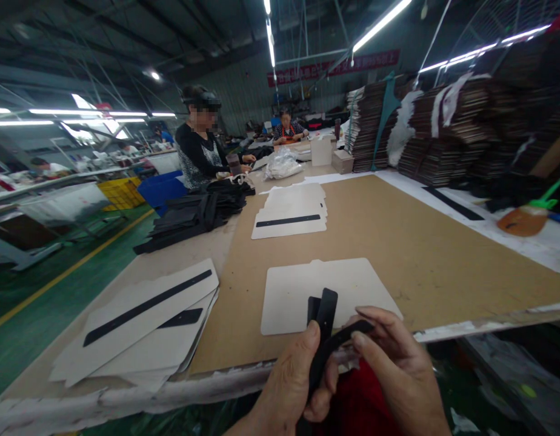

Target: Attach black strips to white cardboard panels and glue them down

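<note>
Several black strips with rounded ends are gripped in my left hand, its thumb pressed on top of them. My right hand pinches the end of one strip and bends it off to the right. Just beyond my hands lies a pale board with rounded corners, flat on the table. Farther back, a small stack of pale boards has a black strip across its near side. To the left, fanned pale boards carry black strips as well.
A brown sheet covers much of the table. A heap of black pieces sits at the left edge. Tall bundled stacks and an orange glue bottle stand right. A co-worker works at the far left side.
</note>
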Motion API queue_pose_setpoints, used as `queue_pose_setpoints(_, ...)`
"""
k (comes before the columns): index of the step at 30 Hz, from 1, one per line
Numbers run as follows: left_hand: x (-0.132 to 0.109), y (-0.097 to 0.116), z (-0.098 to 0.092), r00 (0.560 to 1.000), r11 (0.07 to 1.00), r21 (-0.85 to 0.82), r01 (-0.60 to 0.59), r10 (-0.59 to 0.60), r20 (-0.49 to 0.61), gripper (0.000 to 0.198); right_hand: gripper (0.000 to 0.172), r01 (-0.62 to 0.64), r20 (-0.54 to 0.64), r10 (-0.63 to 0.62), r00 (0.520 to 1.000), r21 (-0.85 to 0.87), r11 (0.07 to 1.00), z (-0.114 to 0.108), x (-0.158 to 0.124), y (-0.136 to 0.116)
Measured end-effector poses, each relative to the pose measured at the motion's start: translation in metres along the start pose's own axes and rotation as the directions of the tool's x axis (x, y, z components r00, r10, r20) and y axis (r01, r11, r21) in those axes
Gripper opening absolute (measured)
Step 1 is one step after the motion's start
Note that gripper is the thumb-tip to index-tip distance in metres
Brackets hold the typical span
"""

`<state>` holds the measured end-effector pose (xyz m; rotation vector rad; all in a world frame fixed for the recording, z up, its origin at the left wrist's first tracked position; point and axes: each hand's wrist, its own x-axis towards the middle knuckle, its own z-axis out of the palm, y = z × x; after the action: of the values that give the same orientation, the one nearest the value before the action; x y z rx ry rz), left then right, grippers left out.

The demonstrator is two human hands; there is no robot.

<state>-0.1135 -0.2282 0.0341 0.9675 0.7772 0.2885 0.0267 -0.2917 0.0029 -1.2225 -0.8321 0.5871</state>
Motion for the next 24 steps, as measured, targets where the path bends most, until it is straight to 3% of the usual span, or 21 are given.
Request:
queue_pose_setpoints(2,0.0,0.001,0.002,0.999,0.999,-0.006,-0.037,0.037,0.034,0.068,0.027,-0.245,0.103,0.228,0.968,0.197,0.949,0.007,-0.006,-0.001)
queue_pose_setpoints(4,0.001,0.003,0.004,0.998,0.998,-0.005,-0.07,0.07,0.006,0.065,0.027,-0.364,0.231,0.299,0.926,0.334,0.87,0.01,-0.006,-0.003)
queue_pose_setpoints(6,-0.002,0.008,0.006,0.992,0.997,0.001,-0.083,0.083,-0.099,0.062,0.023,-0.333,0.23,0.25,0.941,0.48,0.811,0.005,0.0,-0.009)
queue_pose_setpoints(8,-0.009,0.015,0.004,0.972,0.995,0.051,-0.088,0.097,-0.215,0.057,0.018,-0.232,0.112,0.207,0.972,0.6,0.766,-0.008,0.01,-0.018)
queue_pose_setpoints(10,-0.02,0.024,-0.003,0.951,0.98,0.171,-0.1,0.144,-0.273,0.055,0.015,-0.226,0.098,0.212,0.972,0.619,0.753,-0.022,0.018,-0.027)
queue_pose_setpoints(12,-0.033,0.032,-0.011,0.951,0.953,0.279,-0.118,0.189,-0.245,0.056,0.018,-0.384,0.301,0.265,0.916,0.469,0.795,-0.029,0.02,-0.034)
queue_pose_setpoints(14,-0.042,0.038,-0.018,0.967,0.935,0.32,-0.153,0.208,-0.145,0.056,0.021,-0.483,0.557,0.324,0.765,0.162,0.861,-0.024,0.017,-0.038)
queue_pose_setpoints(16,-0.047,0.042,-0.021,0.984,0.919,0.364,-0.15,0.175,-0.038,0.057,0.019,-0.437,0.691,0.358,0.628,-0.067,0.897,-0.011,0.013,-0.038)
queue_pose_setpoints(17,-0.047,0.043,-0.022,0.986,0.903,0.406,-0.139,0.164,-0.025,0.053,0.018,-0.412,0.721,0.354,0.596,-0.104,0.905,-0.003,0.011,-0.038)
queue_pose_setpoints(21,-0.044,0.047,-0.03,0.98,0.829,0.559,-0.022,0.128,-0.151,0.041,0.023,-0.456,0.721,0.383,0.577,-0.104,0.884,0.008,0.015,-0.043)
queue_pose_setpoints(23,-0.042,0.051,-0.039,0.944,0.82,0.572,0.011,0.181,-0.278,0.044,0.03,-0.466,0.728,0.449,0.518,-0.2,0.862,-0.003,0.021,-0.048)
queue_pose_setpoints(24,-0.041,0.054,-0.045,0.905,0.823,0.569,0.012,0.233,-0.356,0.045,0.031,-0.459,0.727,0.488,0.482,-0.265,0.848,-0.013,0.024,-0.05)
